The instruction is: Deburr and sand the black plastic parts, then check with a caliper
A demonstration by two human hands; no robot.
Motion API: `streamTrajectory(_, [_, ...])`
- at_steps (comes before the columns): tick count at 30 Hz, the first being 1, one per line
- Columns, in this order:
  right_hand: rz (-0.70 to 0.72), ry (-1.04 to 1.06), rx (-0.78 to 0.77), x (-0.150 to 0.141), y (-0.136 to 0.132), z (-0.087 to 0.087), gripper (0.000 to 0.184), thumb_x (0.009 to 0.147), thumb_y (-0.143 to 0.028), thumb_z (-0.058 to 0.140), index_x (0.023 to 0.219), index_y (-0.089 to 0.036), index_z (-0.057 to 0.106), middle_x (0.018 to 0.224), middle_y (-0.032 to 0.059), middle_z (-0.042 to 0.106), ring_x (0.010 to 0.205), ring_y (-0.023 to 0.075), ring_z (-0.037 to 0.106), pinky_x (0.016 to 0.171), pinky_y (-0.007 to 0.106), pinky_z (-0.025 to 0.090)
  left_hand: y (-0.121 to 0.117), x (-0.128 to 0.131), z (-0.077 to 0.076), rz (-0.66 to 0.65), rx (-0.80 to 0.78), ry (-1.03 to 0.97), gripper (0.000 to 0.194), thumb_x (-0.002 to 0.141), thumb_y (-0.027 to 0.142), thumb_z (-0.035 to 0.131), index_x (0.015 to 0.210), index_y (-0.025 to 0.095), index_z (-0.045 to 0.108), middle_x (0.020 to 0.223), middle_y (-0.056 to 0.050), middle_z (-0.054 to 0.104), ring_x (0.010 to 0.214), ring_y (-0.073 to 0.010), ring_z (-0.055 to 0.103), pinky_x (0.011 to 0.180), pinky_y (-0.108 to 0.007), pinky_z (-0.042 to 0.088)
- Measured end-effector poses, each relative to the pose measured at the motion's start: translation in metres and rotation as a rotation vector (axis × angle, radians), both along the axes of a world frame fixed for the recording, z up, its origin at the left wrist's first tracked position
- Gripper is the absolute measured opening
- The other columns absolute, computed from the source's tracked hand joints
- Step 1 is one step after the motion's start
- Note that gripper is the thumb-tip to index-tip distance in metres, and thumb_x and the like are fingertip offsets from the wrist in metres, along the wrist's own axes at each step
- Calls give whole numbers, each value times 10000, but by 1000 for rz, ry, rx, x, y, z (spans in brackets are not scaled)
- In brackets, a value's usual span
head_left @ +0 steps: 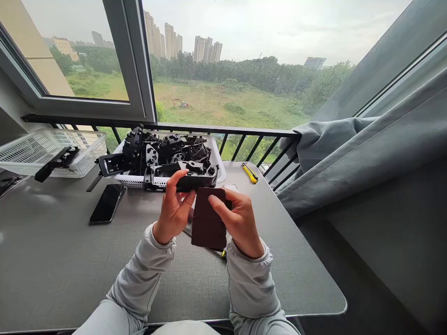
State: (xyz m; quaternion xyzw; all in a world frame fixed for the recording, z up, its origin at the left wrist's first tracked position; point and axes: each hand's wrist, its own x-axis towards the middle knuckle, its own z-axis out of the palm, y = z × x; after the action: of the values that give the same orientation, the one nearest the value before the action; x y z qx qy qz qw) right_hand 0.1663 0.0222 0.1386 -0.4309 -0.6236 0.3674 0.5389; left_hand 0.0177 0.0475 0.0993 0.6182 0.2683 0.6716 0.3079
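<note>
My left hand (pixel 174 209) grips a black molded plastic part (pixel 200 177) between thumb and fingers, holding it above the table. Just below and to the right, my right hand (pixel 240 216) pinches a dark brown rectangular sheet (pixel 209 221), which looks like sandpaper with a rough lower edge. The sheet's top edge sits against or just under the plastic part; whether they touch I cannot tell. Behind the sheet, a thin tool with a yellow bit (pixel 223 253) lies on the table, mostly hidden.
A white basket (pixel 220 170) heaped with black plastic parts stands behind my hands. Another white basket (pixel 78 170), at left, has a black part (pixel 57 163) across its rim. A phone (pixel 107 204) and a yellow utility knife (pixel 250 173) lie on the grey table (pixel 70 270). Railing (pixel 244 130) borders the window.
</note>
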Motion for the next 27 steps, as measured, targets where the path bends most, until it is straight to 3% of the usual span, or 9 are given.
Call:
streamTrajectory(5, [17, -45, -19, 1, 2, 0, 240, 800, -311, 588, 613, -160, 594, 565, -21, 494, 519, 97, 408, 467, 221, 336, -1, -1, -2, -4, -25, 69, 412, 907, 239, 594, 1282, 345, 458, 938, 10, 594, 524, -49, 538, 472, -170, 493])
streamTrajectory(12, [38, 29, -95, 2, 0, 1, 222, 788, -330, 612, 652, -156, 636, 592, -5, 555, 543, 113, 464, 468, 217, 369, -1, 1, -1, 32, -40, 23, 414, 888, 292, 627, 1274, 318, 481, 986, -23, 599, 731, -137, 656, 632, -274, 595])
streamTrajectory(18, [-26, 226, -186, 11, -2, 1, 211, 758, -346, 661, 658, -160, 669, 587, -8, 578, 518, 106, 470, 438, 205, 356, 2, 3, 8, 65, -25, -132, 553, 789, 244, 755, 1246, 314, 453, 966, 6, 601, 840, -123, 659, 778, -261, 586])
streamTrajectory(22, [-39, 250, -193, 13, -1, 1, 200, 751, -340, 661, 669, -160, 686, 614, 4, 608, 540, 117, 500, 452, 210, 378, 1, 4, 10, 105, -55, -182, 551, 771, 255, 768, 1217, 315, 450, 965, 10, 597, 824, -129, 658, 745, -272, 593])
streamTrajectory(27, [-12, 185, -169, 8, 0, 0, 219, 750, -359, 661, 655, -162, 677, 594, -9, 586, 521, 108, 472, 454, 212, 373, -2, 8, 7, 20, -176, -244, 400, 855, 251, 647, 1206, 334, 473, 986, 15, 618, 751, -115, 659, 641, -256, 601])
